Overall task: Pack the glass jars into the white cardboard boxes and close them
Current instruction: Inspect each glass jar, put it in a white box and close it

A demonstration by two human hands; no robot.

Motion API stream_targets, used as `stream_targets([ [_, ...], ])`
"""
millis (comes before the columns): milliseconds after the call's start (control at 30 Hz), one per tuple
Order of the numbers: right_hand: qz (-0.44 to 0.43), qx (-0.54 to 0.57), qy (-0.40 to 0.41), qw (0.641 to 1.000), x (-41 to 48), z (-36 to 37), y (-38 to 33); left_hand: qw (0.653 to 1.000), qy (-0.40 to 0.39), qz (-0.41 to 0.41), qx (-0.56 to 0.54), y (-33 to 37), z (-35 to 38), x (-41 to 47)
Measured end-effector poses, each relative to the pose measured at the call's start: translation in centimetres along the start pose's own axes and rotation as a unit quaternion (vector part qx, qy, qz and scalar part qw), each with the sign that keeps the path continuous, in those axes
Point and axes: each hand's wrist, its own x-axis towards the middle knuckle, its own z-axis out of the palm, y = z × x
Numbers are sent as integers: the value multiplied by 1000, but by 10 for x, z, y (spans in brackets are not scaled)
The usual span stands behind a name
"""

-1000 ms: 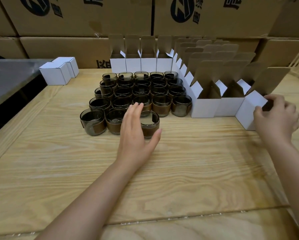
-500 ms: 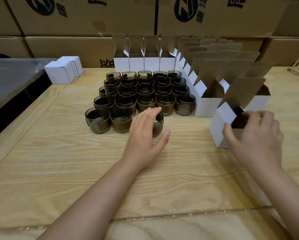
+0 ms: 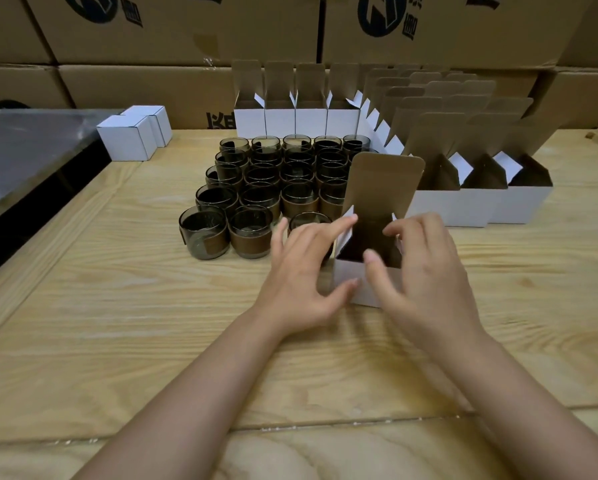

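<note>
An open white cardboard box (image 3: 354,284) stands on the wooden table (image 3: 117,323) in front of me, its brown lid flap upright. My right hand (image 3: 425,275) grips its right side, thumb on the front wall and fingers curled over the rim. My left hand (image 3: 301,271) is spread, its index fingertip touching the left side flap and its thumb touching the front wall. Several dark glass jars (image 3: 256,192) with brown bands stand in rows behind. The nearest jar (image 3: 308,220) is partly hidden behind my left fingers.
Open white boxes line the back (image 3: 280,121) and the right (image 3: 477,206) of the jars. Two closed white boxes (image 3: 128,138) sit at the left. Brown cartons (image 3: 173,29) are stacked behind. A dark metal surface (image 3: 31,150) borders the table's left side.
My right hand has pulled the open box from the right row to the middle. My left hand has left the nearest jar and moved right onto the box.
</note>
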Motion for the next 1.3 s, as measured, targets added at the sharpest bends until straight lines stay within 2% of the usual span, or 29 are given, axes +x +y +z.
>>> stream_targets([
  [67,22,68,10,997,8,-1,9,1000,22,-8,16,1,0,1],
  [367,81,186,77,976,2,9,27,995,67,-8,75,5,-1,3],
  [433,141,218,88,962,0,12,29,994,77,-8,81,7,-2,3],
  [533,261,299,76,915,-3,18,34,993,83,-8,82,8,-3,4],
  [600,290,303,54,906,-5,20,37,993,87,-7,79,9,-4,5],
  [700,275,280,14,920,-9,21,34,994,88,-6,68,10,-5,5],
  [867,238,289,-135,918,-11,18,31,995,88,3,46,12,-4,7],
  [933,226,260,-151,927,-9,13,38,996,77,17,46,12,-3,8],
  [1100,238,275,-168,916,-2,-3,53,998,37,43,23,13,-4,8],
  [1300,216,265,-226,912,0,-11,64,998,35,-20,-47,20,1,5],
])
